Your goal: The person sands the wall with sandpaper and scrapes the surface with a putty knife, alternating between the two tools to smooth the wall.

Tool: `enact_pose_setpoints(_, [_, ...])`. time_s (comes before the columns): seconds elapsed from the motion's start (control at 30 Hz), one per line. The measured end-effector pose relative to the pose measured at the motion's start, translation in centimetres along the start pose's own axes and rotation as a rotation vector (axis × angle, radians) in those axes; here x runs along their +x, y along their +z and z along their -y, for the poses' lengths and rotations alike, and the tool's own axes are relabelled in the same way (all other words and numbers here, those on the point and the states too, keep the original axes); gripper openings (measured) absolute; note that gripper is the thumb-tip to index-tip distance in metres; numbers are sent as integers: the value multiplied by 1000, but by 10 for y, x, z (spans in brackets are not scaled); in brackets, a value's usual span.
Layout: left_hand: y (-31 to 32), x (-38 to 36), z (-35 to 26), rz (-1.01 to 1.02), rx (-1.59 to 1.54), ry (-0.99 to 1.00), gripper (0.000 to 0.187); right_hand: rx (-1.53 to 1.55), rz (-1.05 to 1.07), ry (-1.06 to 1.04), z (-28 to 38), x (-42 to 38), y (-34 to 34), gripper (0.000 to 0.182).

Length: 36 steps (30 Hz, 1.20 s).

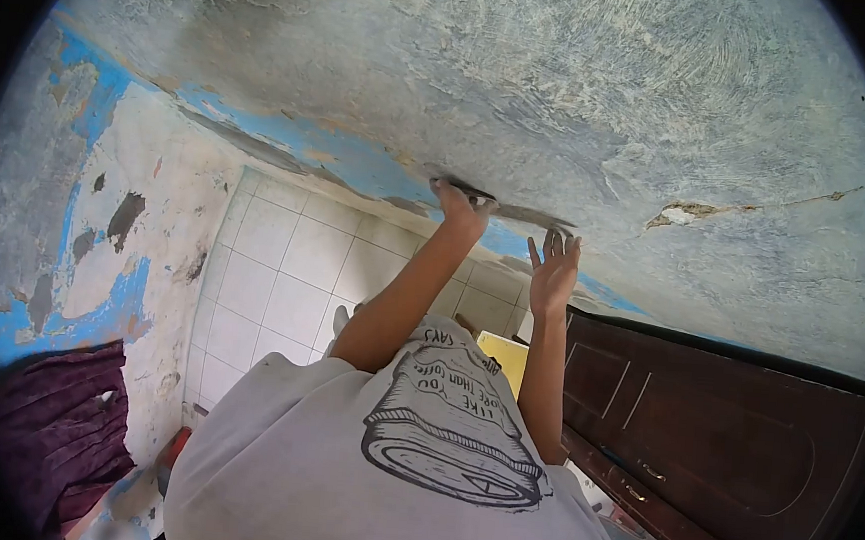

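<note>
My left hand (460,210) is closed round a flat, dark-edged scraper (476,191), pressed close against the wall. A smooth, darker grey strip (534,217) runs along the wall from the scraper toward my right hand. With fingers spread and palm showing, my right hand (554,277) is raised at the right end of that strip, fingertips close to the wall. The wall (604,111) has rough, swirled grey plaster, with peeling blue paint (340,158) along its lower part.
A crack with a chipped hole (679,215) crosses the wall on the right. Dark wooden cabinets (693,419) stand at right, near a yellow panel (504,360). White floor tiles (293,260) lie below. On the left, a purple cloth (60,435) hangs beside a flaking side wall (145,220).
</note>
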<state>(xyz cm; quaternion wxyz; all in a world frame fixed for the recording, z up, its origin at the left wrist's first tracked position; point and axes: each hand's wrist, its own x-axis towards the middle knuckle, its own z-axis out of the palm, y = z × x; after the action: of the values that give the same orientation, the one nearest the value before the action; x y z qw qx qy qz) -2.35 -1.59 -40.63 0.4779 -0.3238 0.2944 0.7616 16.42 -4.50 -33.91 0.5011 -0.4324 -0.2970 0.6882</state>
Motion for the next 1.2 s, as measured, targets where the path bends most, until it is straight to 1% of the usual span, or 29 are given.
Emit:
enact_pose_setpoints(0.07, [1,10,1,-34,2,66,66,-6,-20,-11,-4,-2,-2,77])
enact_pose_setpoints(0.17, [-41,55,-20,300,-278,-247,61,-14,-2,29,-3,3,-5,71])
enact_pose_setpoints(0.27, [-8,4,-25,177,9,-126,66,85,-49,13,4,9,-10,65])
enact_pose_setpoints(0.37, [2,14,-27,140,6,-15,66,97,-93,26,0,11,-6,67])
enact_pose_setpoints(0.4, [1,22,-31,122,-16,-39,66,97,-106,23,-2,11,-7,68])
enact_pose_setpoints(0.47, [-15,39,-36,82,-41,-101,65,55,-30,15,-9,13,-14,76])
enact_pose_setpoints(0.5, [-26,48,-35,149,-46,-100,65,33,6,5,-10,15,-18,81])
enact_pose_setpoints(0.57, [-39,59,-31,287,-71,-93,65,54,-26,30,0,17,-12,82])
enact_pose_setpoints(0.67, [-12,19,-36,133,130,-7,67,101,-75,61,0,14,-11,79])
enact_pose_setpoints(0.77, [-6,29,-37,69,140,-11,65,112,-96,62,-4,18,-11,78])
enact_pose_setpoints(0.8, [-14,42,-36,135,105,-63,64,110,-104,61,-6,18,-13,78])
enact_pose_setpoints(0.87, [-52,96,-29,267,41,-172,62,126,-113,76,-7,19,-15,77])
enact_pose_setpoints(0.9, [-73,132,-20,410,-70,-158,62,130,-116,85,-5,22,-16,76])
enact_pose_setpoints(1.0, [-31,45,-23,189,57,-129,64,214,-38,127,-1,28,-33,81])
enact_pose_setpoints(1.1, [-10,36,-33,88,134,-75,58,167,-55,123,-2,25,-31,80])
enact_pose_setpoints(1.2, [-38,71,-24,89,89,-94,53,113,-69,118,-3,21,-29,80])
